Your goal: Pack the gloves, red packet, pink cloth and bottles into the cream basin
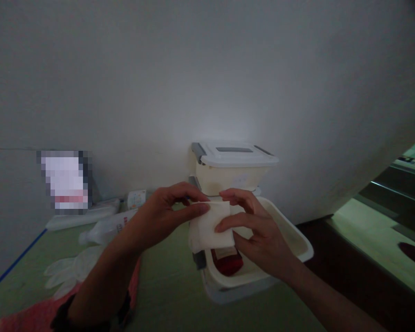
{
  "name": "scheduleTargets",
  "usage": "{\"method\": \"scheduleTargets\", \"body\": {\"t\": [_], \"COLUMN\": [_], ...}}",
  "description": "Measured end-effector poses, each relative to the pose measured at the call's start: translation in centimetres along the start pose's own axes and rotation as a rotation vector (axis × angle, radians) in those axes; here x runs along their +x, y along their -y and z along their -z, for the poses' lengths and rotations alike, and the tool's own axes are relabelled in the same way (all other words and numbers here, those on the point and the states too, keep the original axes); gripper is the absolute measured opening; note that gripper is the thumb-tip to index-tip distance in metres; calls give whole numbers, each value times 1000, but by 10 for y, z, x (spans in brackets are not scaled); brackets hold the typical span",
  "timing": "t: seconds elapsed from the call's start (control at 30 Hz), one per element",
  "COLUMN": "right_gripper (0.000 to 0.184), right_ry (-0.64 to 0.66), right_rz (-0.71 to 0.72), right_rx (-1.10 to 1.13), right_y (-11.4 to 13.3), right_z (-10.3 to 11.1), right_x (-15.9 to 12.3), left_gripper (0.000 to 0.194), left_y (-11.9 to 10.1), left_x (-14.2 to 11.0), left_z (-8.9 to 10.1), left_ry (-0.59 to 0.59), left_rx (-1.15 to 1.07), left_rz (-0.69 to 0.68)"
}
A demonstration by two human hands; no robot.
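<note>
Cloth [34, 313]: pink, showing on both sides of the left forearm, near side of the grip; I cannot tell if it is lying on the table [166, 276] or being worn.
Gloves [72, 267]: thin and whitish, lying flat, well to the left of the grip.
Bottle [105, 229]: translucent, lying on its side, left of the grip and partly hiding behind the left forearm; its content I cannot tell.
Left hand [162, 216]: pinching the upper left edge of the white piece between thumb and fingers.
Folded white piece [212, 228]: hanging between both hands, over the near left part of the open bin. Several layers are showing, so some folding seems to be done; its left edge is looking loose, so perhaps some straightening is remaining. It is not resting inside any container.
Right hand [263, 230]: holding the right side of this piece, one fingertip pressing on its front face.
Lidded box [233, 177]: standing behind the grip, its lid sitting on top; the inside is staying hidden.
Open bin [290, 233]: standing below the grip and reaching to its right, having no lid on; a red item [226, 263] with a pale patch is lying inside, just under the white piece.
</note>
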State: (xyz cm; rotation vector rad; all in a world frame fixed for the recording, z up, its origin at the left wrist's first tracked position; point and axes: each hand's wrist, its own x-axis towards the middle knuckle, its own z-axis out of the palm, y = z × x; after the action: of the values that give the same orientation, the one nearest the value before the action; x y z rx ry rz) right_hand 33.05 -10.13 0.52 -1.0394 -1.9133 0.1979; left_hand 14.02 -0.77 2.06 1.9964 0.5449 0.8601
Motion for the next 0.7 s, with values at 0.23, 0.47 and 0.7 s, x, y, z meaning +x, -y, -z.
{"method": "scheduleTargets", "body": {"t": [0.23,0.47,0.7], "right_gripper": [71,66,32], "right_ry": [12,120,105], "right_rz": [-139,-268,-410], "right_rx": [121,428,473], "right_y": [2,-3,5], "right_z": [8,13,5], "right_x": [-3,-12,0], "left_gripper": [13,16,11], "left_y": [-10,-14,-20], "left_x": [-3,-4,-5], "left_z": [-3,-9,-13], "left_ry": [-103,-67,-140], "left_rx": [47,33,-44], "left_rz": [-45,35,13]}}
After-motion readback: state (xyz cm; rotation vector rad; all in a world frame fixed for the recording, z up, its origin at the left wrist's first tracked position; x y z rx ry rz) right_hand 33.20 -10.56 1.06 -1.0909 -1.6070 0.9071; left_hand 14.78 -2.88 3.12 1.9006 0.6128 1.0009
